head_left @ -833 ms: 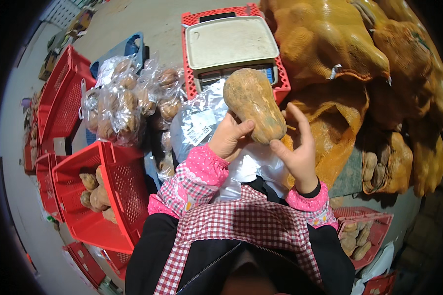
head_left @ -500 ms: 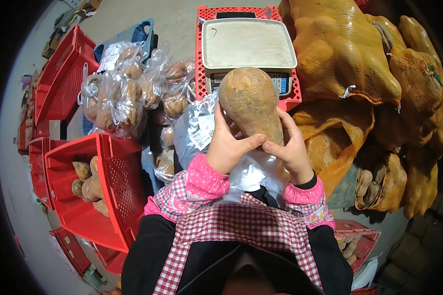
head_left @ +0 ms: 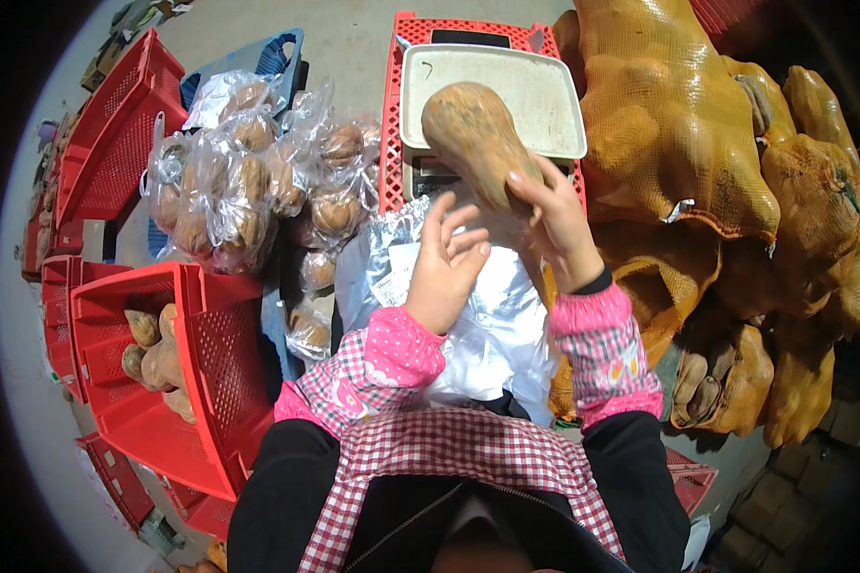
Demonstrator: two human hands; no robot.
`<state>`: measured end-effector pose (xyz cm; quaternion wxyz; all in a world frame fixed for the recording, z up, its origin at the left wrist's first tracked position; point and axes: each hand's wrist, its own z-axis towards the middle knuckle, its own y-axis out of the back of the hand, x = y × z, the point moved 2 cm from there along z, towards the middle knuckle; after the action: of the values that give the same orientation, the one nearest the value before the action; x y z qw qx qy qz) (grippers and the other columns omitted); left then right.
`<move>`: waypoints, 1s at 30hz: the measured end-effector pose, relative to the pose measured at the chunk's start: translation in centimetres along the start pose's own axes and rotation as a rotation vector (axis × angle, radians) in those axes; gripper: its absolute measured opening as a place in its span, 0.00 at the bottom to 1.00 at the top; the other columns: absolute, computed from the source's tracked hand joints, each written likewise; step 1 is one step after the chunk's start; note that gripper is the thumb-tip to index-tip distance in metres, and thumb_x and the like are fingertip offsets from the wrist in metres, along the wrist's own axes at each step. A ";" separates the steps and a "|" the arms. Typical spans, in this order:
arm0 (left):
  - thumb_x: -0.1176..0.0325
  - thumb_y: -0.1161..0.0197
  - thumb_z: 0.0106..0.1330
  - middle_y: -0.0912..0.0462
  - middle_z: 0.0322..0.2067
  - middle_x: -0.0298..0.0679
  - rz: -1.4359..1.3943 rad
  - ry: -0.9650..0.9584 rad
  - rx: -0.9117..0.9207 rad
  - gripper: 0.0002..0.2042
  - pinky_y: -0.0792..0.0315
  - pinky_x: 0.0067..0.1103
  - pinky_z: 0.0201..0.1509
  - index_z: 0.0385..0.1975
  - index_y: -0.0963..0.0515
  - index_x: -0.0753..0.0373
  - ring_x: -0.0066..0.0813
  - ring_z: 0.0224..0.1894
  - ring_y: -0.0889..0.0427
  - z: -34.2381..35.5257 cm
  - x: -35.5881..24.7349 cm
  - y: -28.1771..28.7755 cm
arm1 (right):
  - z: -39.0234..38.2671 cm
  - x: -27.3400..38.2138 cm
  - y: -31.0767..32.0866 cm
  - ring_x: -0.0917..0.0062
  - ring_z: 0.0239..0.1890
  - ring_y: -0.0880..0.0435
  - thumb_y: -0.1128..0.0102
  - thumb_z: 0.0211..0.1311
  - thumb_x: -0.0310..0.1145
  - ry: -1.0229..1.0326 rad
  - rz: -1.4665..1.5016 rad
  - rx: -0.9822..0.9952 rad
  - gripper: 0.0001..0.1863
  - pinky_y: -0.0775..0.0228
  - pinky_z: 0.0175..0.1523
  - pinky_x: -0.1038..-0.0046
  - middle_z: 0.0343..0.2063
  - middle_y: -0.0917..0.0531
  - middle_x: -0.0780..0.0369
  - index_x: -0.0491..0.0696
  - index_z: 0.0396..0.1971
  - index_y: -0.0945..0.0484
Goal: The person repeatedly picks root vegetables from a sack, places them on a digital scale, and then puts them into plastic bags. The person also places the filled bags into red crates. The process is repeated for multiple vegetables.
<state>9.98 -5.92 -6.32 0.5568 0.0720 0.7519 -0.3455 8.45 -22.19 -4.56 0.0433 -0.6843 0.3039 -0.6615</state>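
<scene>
A tan butternut squash (head_left: 476, 134) tilts over the pan of a weighing scale (head_left: 554, 105), its thick end far and to the left. My right hand (head_left: 556, 215) grips the narrow near end, thumb on top. Whether the squash touches the pan, I cannot tell. My left hand (head_left: 447, 263) is off it, fingers apart and holding nothing, just below the squash. Under both hands lie clear plastic bags (head_left: 487, 329) with a white label. The scale rests on an upturned red crate (head_left: 392, 115), and the squash and my hand partly cover its keypad.
To the left, bagged squashes (head_left: 229, 191) are piled on a blue pallet (head_left: 258, 57). A red crate (head_left: 225, 372) at the near left holds several loose squashes (head_left: 158, 358). Orange mesh sacks (head_left: 674, 124) full of squashes are heaped along the right.
The squash has moved away from me over the scale pan and tipped leftward. My left hand has let go of it and opened; my right hand still holds the narrow end.
</scene>
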 end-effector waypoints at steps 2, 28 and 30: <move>0.75 0.43 0.62 0.32 0.52 0.47 0.089 0.056 0.068 0.29 0.32 0.23 0.54 0.61 0.48 0.68 0.28 0.48 0.27 0.1 0.6 0.1 | 4.2 0.0 0.7 0.75 0.41 0.22 0.34 0.50 0.31 0.084 -0.194 -0.079 0.29 0.31 0.48 0.76 0.42 0.21 0.57 0.35 0.52 0.31; 0.67 0.38 0.53 0.30 0.52 0.43 1.319 -0.337 0.172 0.24 0.53 0.46 0.65 0.52 0.33 0.62 0.45 0.59 0.36 0.0 -0.3 -0.8 | 7.8 4.5 4.4 0.71 0.49 0.27 0.35 0.53 0.34 0.500 -0.633 -0.359 0.28 0.33 0.53 0.71 0.47 0.26 0.53 0.38 0.52 0.33; 0.68 0.39 0.54 0.29 0.50 0.44 1.187 -0.450 0.181 0.22 0.49 0.44 0.64 0.50 0.32 0.62 0.44 0.57 0.34 -0.1 -0.4 -1.4 | 8.9 3.1 3.0 0.62 0.55 0.29 0.30 0.45 0.46 0.449 -0.918 -0.266 0.42 0.36 0.57 0.67 0.51 0.28 0.47 0.38 0.57 0.38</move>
<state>9.37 -6.74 -5.31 0.7892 0.4486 0.4168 -0.0470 15.49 -29.10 -4.31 -0.4042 -0.5878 0.0560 -0.6985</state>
